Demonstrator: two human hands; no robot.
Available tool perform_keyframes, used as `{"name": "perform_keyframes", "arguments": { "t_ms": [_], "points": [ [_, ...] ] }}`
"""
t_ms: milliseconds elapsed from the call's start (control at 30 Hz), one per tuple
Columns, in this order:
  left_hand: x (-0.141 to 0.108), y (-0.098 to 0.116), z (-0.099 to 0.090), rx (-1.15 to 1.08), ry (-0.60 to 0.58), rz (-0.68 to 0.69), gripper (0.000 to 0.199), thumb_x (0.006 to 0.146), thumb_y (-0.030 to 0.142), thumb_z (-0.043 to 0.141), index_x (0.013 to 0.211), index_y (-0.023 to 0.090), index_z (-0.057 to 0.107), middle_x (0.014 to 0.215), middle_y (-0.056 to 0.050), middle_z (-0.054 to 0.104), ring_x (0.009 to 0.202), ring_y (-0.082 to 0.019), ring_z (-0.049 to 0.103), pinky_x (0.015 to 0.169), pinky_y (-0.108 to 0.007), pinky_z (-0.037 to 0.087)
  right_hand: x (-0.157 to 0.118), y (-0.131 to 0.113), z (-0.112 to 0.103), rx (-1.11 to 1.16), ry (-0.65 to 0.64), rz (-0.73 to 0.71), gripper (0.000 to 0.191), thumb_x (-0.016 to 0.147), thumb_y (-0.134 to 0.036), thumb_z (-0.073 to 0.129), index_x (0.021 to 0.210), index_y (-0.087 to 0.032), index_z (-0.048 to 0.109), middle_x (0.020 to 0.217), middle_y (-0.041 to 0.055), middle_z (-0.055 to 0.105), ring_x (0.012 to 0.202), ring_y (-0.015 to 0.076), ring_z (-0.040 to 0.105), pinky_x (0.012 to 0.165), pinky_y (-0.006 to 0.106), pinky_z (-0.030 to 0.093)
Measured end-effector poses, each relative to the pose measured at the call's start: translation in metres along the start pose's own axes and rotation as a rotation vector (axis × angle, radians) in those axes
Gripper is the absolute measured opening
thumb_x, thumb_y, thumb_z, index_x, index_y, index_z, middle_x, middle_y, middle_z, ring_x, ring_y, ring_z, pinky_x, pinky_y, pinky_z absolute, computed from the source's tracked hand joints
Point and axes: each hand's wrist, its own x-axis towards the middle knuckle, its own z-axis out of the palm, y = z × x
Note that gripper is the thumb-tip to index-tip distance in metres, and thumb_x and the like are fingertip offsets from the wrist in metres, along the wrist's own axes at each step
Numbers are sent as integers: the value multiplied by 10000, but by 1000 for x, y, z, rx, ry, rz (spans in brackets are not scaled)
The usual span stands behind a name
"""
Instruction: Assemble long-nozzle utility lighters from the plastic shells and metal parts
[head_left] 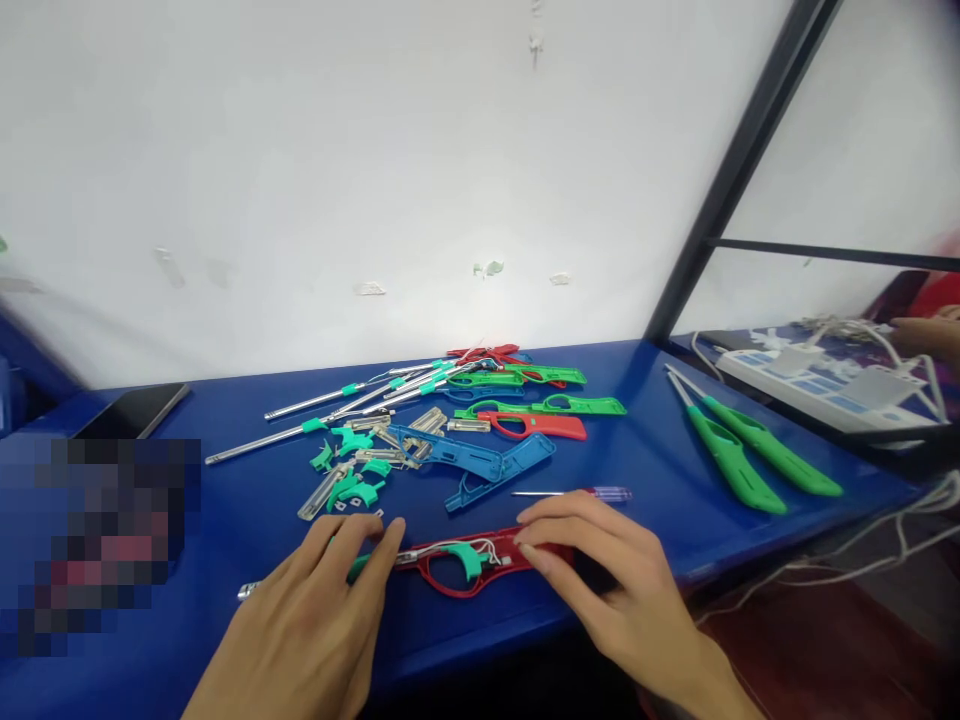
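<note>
A red lighter shell half [454, 592] lies on the blue table near its front edge, with a green trigger [469, 560], white wires and a metal rod in it. My left hand [315, 600] is closed around the rod end, where a green collar shows between the fingers. At the shell's right end my right hand [611, 580] has thumb and fingertips close together on a small part by the wires; the part is too small to name. A screwdriver [611, 494] lies just behind my right hand.
Behind lie metal rods [259, 443], green triggers [352, 438], clear tanks [324, 493] and blue shell halves [480, 458]. Two green lighters [739, 470] are at right, by a black frame [720, 200] and a power strip [817, 390]. A phone [131, 410] is at left. Another person's hand shows far right.
</note>
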Motion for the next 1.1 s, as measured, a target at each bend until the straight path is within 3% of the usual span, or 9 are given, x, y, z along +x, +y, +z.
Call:
{"name": "perform_keyframes", "arguments": {
  "t_ms": [200,300,433,600,700,767,900,1000,1100],
  "points": [
    [4,-10,-12,8,-39,-284,453,985,82,380,1190,202,766,1162,-133,716,1031,-324,687,804,-470,641,12,-2,-8,-58,35,-11,125,1032,-181,658,1071,-266,740,1091,51,773,1014,210,740,902,310,603],
    [-2,-20,-12,-13,-94,-406,415,1064,205,357,1224,202,739,1191,-138,694,1054,-339,673,770,-485,637,31,-4,-12,-150,-83,-68,125,1053,-187,629,1082,-256,728,1091,64,759,1038,226,715,924,355,597],
    [-3,-28,-14,-74,-122,-505,453,1055,230,313,1190,211,745,1143,-130,701,990,-319,683,689,-427,608,71,-6,-8,-262,-297,-174,143,1071,-198,611,1151,-222,726,1130,80,750,1103,256,674,1018,457,572],
    [4,-29,-14,-224,-118,-538,418,1052,265,358,1058,250,775,1094,-94,712,967,-280,675,677,-356,574,122,-10,19,-505,-551,-390,197,1067,-212,615,1194,-223,765,1319,117,675,1219,294,617,1020,493,567],
    [8,-32,-9,-349,-102,-507,366,1076,337,413,1078,284,775,1089,-57,718,979,-249,664,707,-315,570,139,-11,39,-672,-637,-526,167,1050,-247,650,1152,-217,778,1258,116,682,1183,294,619,985,464,567],
    [14,-34,-5,-383,-141,-469,372,1094,352,407,1109,300,775,1089,-43,717,977,-228,655,741,-302,568,144,-10,50,-732,-649,-574,124,992,-205,713,1091,-189,787,1208,124,687,1168,309,613,974,462,560],
    [34,-32,-1,-294,-328,-480,313,1072,260,478,1095,300,788,1110,-41,715,1043,-233,644,778,-309,547,144,-9,61,-788,-644,-630,104,887,-123,784,988,-149,779,1156,134,689,1150,326,596,955,458,551],
    [50,-29,-3,-257,-402,-507,184,1003,220,621,984,279,795,1044,-43,719,1064,-271,656,721,-322,524,142,-8,65,-818,-631,-659,71,934,-102,722,962,-147,768,1134,134,698,1144,320,599,919,440,552],
    [59,-24,-9,-228,-475,-508,151,997,201,646,960,261,779,1071,-47,716,1108,-286,668,688,-324,516,141,-5,67,-833,-610,-683,96,980,-102,680,962,-150,761,1123,126,708,1132,305,608,912,424,548]
  ]
}}
